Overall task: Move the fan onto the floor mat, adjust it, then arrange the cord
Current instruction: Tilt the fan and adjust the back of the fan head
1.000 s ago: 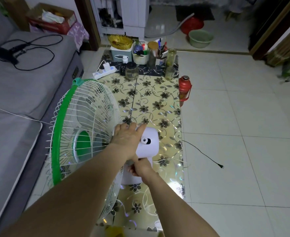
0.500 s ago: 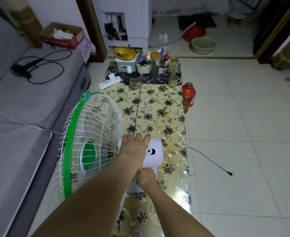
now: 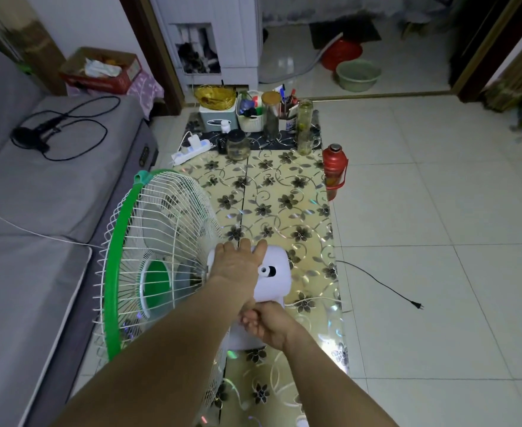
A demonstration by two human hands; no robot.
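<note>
pale tiled floor with a flowered floor mat [image 3: 284,192] beside a grey sofa [image 3: 38,211]. on the mat stands a fan [image 3: 148,257]. left hand [image 3: 238,266] lies flat on its white motor housing; right hand [image 3: 267,325] grips the neck below. its cord [image 3: 376,282] trails across the tiles.

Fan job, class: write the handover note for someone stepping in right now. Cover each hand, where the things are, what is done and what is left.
Left hand: laid flat on top of the fan's white motor housing.
Right hand: closed on the fan's neck just below the housing.
Fan: over the flowered floor mat, facing the sofa; its base is hidden.
Cord: trails loose over the tiles, plug unconnected.
Done: fan on the mat, apparently. Left: finish adjusting, arrange the cord.
</note>
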